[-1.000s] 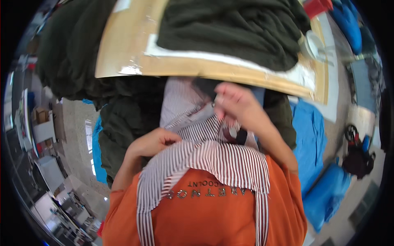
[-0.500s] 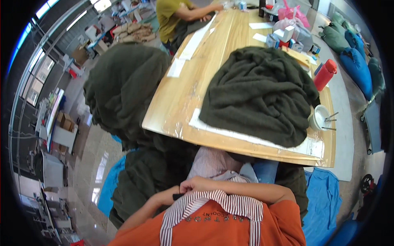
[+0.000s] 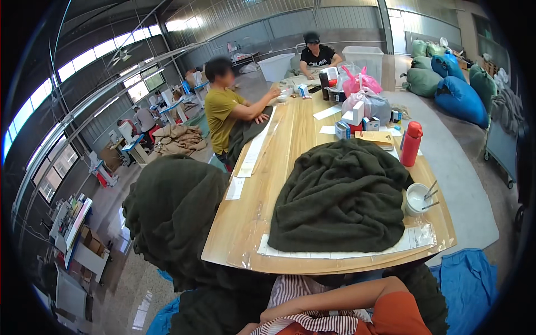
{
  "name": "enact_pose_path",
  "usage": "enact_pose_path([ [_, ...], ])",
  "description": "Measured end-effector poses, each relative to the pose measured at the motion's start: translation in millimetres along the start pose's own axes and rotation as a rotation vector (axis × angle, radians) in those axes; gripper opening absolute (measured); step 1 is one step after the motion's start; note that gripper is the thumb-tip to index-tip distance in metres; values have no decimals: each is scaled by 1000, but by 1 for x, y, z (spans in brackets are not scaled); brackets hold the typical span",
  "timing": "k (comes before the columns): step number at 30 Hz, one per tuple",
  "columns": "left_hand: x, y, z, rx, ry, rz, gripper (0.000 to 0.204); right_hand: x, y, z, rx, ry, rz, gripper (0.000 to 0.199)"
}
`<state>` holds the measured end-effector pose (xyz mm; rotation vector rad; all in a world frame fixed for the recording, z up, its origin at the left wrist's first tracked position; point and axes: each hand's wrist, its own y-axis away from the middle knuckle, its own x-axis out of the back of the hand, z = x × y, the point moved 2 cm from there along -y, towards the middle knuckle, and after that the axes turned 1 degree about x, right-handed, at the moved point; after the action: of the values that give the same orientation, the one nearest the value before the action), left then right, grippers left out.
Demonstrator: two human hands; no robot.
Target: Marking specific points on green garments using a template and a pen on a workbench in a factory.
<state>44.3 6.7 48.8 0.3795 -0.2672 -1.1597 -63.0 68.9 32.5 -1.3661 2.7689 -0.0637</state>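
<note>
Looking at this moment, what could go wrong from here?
The white cup of thin sticks sits right beside the dark green cloth; dragging the cloth might tip it. The red bottle, upright near the right edge of the table, could be knocked over likewise. The right hand is low at the picture's bottom edge by the striped apron, so its finger movements may go unseen.

Wooden table (image 3: 290, 145): dark green cloth (image 3: 343, 195) (heaped, rumpled) over white paper (image 3: 416, 237); red bottle (image 3: 411, 146), white bowl (image 3: 410, 203) at right.

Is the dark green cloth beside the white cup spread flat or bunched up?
Bunched up: the cloth lies heaped on the table, with creases across its top.
</note>
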Motion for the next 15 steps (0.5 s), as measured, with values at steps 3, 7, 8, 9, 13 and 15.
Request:
enact_pose_path([
  [3,-1,4,-1,7,-1,6,20,5,-6,7,-9,228,-119,29],
  [7,0,9,-4,11,0,8,18,4,-6,16,95,112,-142,32],
  [8,0,9,-4,11,12,11,18,4,-5,18,50,115,-68,33],
  [9,-1,11,-5,14,11,14,17,1,-3,19,55,81,-22,34],
  [13,-2,16,-7,29,14,18,16,-7,-1,18,-177,351,83,39],
  [15,-4,20,-7,35,12,17,15,-10,-4,12,-206,448,73,37],
])
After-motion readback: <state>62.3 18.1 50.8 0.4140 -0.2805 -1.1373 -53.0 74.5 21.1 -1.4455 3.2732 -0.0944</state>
